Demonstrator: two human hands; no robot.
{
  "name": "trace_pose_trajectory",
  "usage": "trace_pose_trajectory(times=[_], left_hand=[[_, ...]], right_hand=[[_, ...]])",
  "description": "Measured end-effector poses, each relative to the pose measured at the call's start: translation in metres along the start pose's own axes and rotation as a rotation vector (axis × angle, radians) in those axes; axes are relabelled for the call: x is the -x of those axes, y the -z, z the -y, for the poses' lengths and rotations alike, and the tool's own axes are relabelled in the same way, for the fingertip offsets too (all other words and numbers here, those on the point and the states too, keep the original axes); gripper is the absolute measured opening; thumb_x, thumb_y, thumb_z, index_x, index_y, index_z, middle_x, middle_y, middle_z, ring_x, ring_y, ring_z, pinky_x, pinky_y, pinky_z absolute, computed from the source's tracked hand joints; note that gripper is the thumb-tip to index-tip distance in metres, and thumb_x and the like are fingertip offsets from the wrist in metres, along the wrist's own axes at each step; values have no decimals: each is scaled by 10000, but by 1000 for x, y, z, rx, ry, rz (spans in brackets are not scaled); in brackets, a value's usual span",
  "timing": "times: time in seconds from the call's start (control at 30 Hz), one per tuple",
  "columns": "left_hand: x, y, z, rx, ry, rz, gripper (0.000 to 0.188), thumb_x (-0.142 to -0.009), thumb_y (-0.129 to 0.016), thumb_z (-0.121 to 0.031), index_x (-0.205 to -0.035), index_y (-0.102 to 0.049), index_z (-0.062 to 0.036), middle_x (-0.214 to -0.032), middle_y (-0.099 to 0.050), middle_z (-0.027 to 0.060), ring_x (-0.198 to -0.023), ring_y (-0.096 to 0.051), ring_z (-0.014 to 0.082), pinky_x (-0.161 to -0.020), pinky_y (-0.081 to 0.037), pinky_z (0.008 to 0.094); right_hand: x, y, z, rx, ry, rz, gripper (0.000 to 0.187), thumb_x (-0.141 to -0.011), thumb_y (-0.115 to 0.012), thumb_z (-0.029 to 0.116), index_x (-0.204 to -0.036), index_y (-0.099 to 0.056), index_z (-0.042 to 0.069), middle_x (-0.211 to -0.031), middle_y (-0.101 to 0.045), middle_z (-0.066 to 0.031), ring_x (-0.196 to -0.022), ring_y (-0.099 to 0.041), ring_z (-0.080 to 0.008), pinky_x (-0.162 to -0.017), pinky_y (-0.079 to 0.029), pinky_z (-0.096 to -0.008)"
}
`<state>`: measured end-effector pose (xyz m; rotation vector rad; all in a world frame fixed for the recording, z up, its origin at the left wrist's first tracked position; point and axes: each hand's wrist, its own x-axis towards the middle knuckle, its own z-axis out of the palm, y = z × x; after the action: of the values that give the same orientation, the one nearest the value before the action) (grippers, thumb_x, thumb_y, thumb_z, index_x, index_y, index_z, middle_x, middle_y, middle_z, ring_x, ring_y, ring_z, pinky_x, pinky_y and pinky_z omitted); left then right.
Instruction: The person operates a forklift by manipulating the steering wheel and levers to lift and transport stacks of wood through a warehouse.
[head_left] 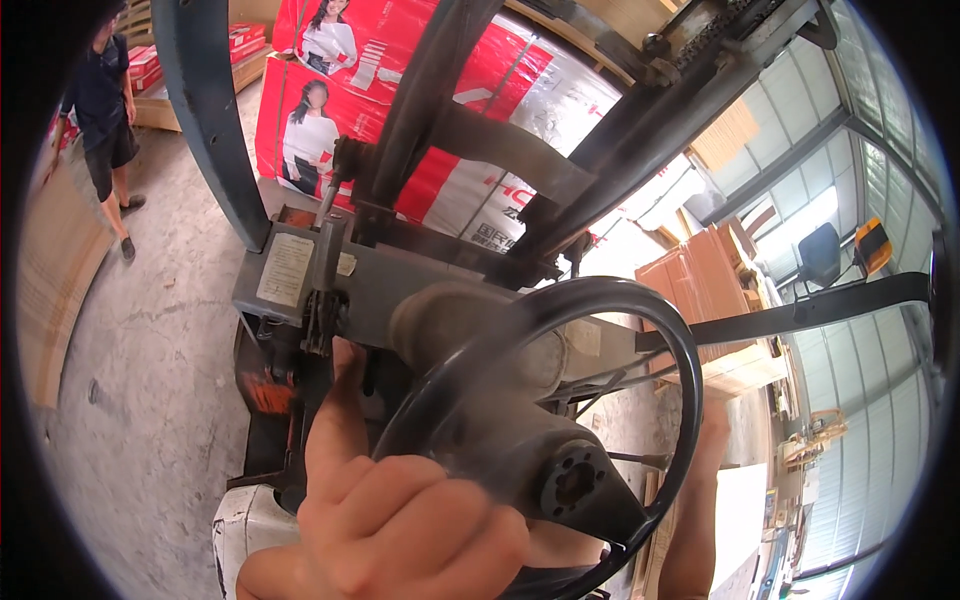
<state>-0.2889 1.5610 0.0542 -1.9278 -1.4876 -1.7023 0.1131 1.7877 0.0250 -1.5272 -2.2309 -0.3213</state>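
Head cam: L hand (pixel 410 528) clenched on glossy blk steering wheel (pixel 690 385); can't tell R hand (pixel 713 432) grip.

1. The bare, curled left grip (pixel 410 530) covers the lower-left rim of the round, glossy black steering wheel (pixel 690 400); its palm and fingertips are hidden.
2. The bare right grip (pixel 712 430), partly behind the wheel's right rim, is washed out; its fingers and what they touch cannot be made out. Its forearm is cut off by the lower edge.
3. The wheel's upper-left rim is blurred.
4. The dark, upright metal mast (pixel 420 110) hides parts of the red-and-white wrapped stack (pixel 330 115), whose top is cut off.
5. Print on the pale rectangular paper label (pixel 285 268) is too small to read.
6. A dark-clothed person's (pixel 97 95) head is cut off above.
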Motion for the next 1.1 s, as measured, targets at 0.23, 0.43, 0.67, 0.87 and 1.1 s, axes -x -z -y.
trace_pose_trajectory(times=[0.23,0.43,0.67,0.87,1.1], left_hand=[[4,3,0,-14,-17,-21,237,-691,-814,-164,-736,-612,-50,-681,-504,54,-587,-534,220,-515,-470,303],[2,0,-9,-74,88,67,196,-561,-758,-93,-717,-640,-103,-716,-541,32,-636,-538,235,-547,-465,320],[1,4,-10,-14,15,-9,190,-703,-788,-125,-752,-620,-52,-682,-500,51,-591,-536,222,-515,-470,305],[6,7,-15,16,29,20,182,-620,-690,21,-780,-639,-50,-713,-516,64,-619,-543,235,-525,-477,320],[13,11,-21,-13,49,53,220,-590,-692,30,-793,-654,-46,-748,-538,67,-639,-552,246,-543,-483,330]], right_hand=[[-65,5,27,-47,94,-78,292,-885,-638,-4,-1166,-658,-81,-913,-661,-233,-825,-675,-362,-767,-530,-399],[-62,11,28,-31,10,-34,293,-899,-646,38,-1162,-658,-90,-948,-677,-242,-857,-686,-356,-798,-533,-388],[-34,19,27,-29,-23,-19,315,-909,-637,82,-1179,-658,-77,-973,-682,-247,-912,-683,-366,-842,-521,-401],[0,22,27,-14,-100,37,352,-898,-618,13,-1242,-640,-60,-1047,-684,-261,-966,-679,-404,-878,-520,-426],[16,18,20,-32,-75,-11,346,-902,-622,17,-1240,-643,-53,-1018,-674,-261,-938,-670,-413,-855,-514,-444]])
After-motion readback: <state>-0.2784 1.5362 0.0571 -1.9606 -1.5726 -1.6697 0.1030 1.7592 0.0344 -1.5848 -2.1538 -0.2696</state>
